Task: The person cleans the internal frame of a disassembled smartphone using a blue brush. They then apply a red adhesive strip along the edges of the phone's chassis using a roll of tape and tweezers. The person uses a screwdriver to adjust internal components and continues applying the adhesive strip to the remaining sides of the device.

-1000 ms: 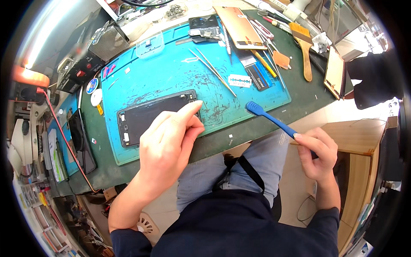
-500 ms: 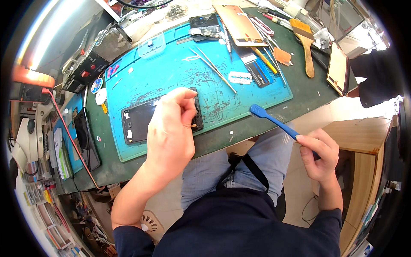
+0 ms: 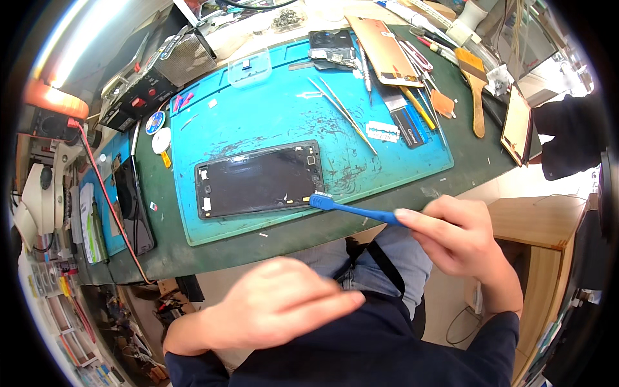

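Observation:
My right hand [image 3: 454, 235] grips the handle of a blue toothbrush [image 3: 361, 210], fingers closed round it. The brush head, bristles up, is at the lower right corner of a dark phone screen assembly [image 3: 258, 180]; whether it touches cannot be told. The assembly lies flat on the blue work mat [image 3: 258, 129], small white and gold spots along its edges. My left hand [image 3: 277, 306] is off the table in front of my body, smeared by motion, with nothing visible in it; its fingers seem bent.
Beyond the assembly lie tweezers [image 3: 345, 116], a razor blade [image 3: 383, 131], and a gold back cover [image 3: 385, 51]. A wide paint brush [image 3: 474, 84] sits at the right back. On the left are a power supply [image 3: 138, 97], a dark phone [image 3: 133, 206] and a red cable [image 3: 106, 193].
My left hand has left the assembly's right end and come down toward my body. My right hand has brought the toothbrush leftward and lower to the assembly's corner. The whole view has shifted slightly.

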